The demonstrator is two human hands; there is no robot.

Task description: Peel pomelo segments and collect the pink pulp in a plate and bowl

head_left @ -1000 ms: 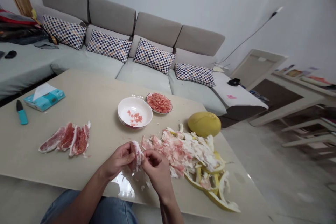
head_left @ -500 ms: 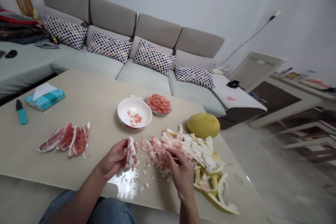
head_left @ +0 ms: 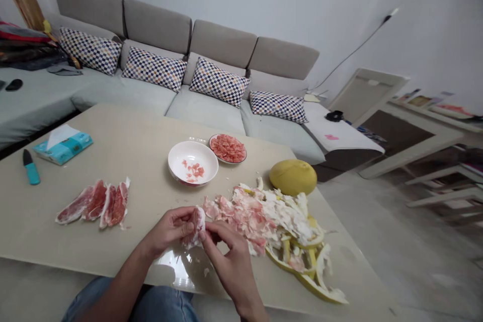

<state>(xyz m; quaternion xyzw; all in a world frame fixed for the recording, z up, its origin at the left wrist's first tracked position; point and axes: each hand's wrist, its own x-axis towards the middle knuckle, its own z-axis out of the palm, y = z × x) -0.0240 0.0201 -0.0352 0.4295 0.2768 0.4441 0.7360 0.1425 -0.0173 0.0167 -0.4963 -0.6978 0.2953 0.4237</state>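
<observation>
A pomelo segment (head_left: pixel 198 222), reddish with white pith on it, is gripped in my left hand (head_left: pixel 168 231) over the table's near side. My right hand (head_left: pixel 233 264) pinches the segment's right edge between thumb and fingers; the exact contact is partly hidden. Beyond the hands, a white bowl (head_left: pixel 176 157) contains a few bits of pink pulp. Behind it sits a dark-rimmed plate heaped with pulp (head_left: pixel 228 148). To the right of my hands spreads a pile of pinkish membranes (head_left: pixel 245 215) and white pith. Several unpeeled segments (head_left: pixel 97 202) lie together on the left.
Yellow pomelo rinds (head_left: pixel 320 289) lie near the table's right edge, with a whole pomelo (head_left: pixel 293 177) behind them. A knife with a teal handle (head_left: pixel 32 174) and a blue tissue pack (head_left: pixel 70 148) are at far left. The sofa (head_left: pixel 206 110) borders the table's far side.
My right hand has moved left from the membrane pile to the pomelo segment. My left hand has shifted slightly right and down with the segment.
</observation>
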